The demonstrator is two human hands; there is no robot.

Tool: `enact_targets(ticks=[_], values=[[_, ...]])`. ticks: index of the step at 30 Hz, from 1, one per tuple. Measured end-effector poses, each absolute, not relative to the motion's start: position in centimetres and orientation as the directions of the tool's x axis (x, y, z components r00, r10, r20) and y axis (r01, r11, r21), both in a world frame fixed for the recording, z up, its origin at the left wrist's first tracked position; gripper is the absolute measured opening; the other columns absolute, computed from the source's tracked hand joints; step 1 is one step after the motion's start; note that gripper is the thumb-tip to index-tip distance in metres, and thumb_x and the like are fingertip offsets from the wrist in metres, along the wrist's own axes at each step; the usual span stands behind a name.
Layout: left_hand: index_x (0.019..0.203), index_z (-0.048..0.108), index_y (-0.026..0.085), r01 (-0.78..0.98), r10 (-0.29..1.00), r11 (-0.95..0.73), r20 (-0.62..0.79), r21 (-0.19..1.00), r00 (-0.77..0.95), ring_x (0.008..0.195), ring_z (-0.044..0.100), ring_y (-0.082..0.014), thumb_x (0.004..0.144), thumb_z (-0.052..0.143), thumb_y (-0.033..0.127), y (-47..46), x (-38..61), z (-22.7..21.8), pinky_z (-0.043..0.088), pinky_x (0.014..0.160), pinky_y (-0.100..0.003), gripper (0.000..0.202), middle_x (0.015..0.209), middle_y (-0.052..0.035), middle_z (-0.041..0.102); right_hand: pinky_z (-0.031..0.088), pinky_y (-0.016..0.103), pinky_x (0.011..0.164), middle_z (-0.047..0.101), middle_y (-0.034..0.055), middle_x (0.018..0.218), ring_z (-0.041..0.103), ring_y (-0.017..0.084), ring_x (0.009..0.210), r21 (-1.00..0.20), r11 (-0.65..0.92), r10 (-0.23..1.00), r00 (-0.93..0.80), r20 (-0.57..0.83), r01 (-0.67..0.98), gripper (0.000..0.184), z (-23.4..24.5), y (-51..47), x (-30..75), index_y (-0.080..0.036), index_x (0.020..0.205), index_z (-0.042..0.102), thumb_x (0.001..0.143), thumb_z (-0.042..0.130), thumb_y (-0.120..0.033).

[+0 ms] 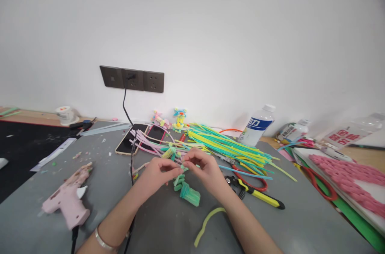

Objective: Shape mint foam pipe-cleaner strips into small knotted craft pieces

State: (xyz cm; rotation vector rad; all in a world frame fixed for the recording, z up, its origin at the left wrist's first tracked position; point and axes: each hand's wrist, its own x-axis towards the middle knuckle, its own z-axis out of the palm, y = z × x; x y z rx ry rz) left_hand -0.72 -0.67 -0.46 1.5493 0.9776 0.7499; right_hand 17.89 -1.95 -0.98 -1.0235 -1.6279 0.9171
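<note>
My left hand (162, 173) and my right hand (203, 168) meet over the middle of the grey mat, thumb and forefinger pinched on each. Whatever lies between the fingertips is too small to make out. Just below them rests a green coiled pipe cleaner piece (190, 195), its thinner loops reaching up toward the fingers. A yellow-green pipe cleaner bundle (169, 152) shows behind my left fingertips. One loose yellow-green pipe cleaner (206, 224) lies curved beside my right forearm.
Green and yellow pipe cleaners (228, 148) lie behind my hands, with yellow-handled pliers (258, 196) to the right. A pink glue gun (69, 200) lies left, near a black cable (131, 166). Phones (128, 140), a bottle (258, 125) and small figures (179, 119) stand or lie farther back.
</note>
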Motion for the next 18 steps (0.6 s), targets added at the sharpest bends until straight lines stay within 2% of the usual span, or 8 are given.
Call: enact_targets(ticks=[2, 9, 18], values=[[0.063, 0.07, 0.015, 0.186, 0.872, -0.025, -0.069, 0.982, 0.484, 0.048, 0.046, -0.0112, 0.078, 0.069, 0.041, -0.82, -0.77, -0.52, 0.035, 0.048, -0.022, 0.03, 0.053, 0.0018, 0.052, 0.044, 0.027, 0.061, 0.059, 0.0023, 0.077, 0.055, 0.016, 0.067, -0.907, 0.37, 0.923, -0.19, 0.334, 0.201, 0.018, -0.96, -1.98, 17.89, -0.02, 0.079, 0.066, 0.085, 0.067, -0.037], [0.063, 0.064, 0.014, 0.088, 0.825, 0.085, -0.12, 0.992, 0.553, 0.051, 0.049, -0.0103, 0.08, 0.067, 0.045, -1.46, -0.35, -0.25, 0.038, 0.049, -0.022, 0.035, 0.061, -0.0022, 0.06, 0.042, 0.027, 0.06, 0.058, 0.0015, 0.079, 0.054, 0.014, 0.066, -0.917, 0.358, 0.923, -0.216, 0.319, 0.175, 0.016, -0.69, -2.34, 17.62, -0.019, 0.083, 0.065, 0.087, 0.065, -0.034], [0.067, 0.066, 0.013, 0.03, 0.842, 0.123, -0.12, 0.992, 0.526, 0.047, 0.045, -0.007, 0.079, 0.07, 0.046, -1.42, -0.38, -0.5, 0.033, 0.048, -0.022, 0.035, 0.063, -0.0021, 0.062, 0.044, 0.026, 0.062, 0.059, 0.0011, 0.077, 0.054, 0.014, 0.066, -0.932, 0.323, 0.934, -0.21, 0.287, 0.162, 0.018, -0.49, -2.49, 17.36, -0.019, 0.086, 0.062, 0.088, 0.063, -0.037]])
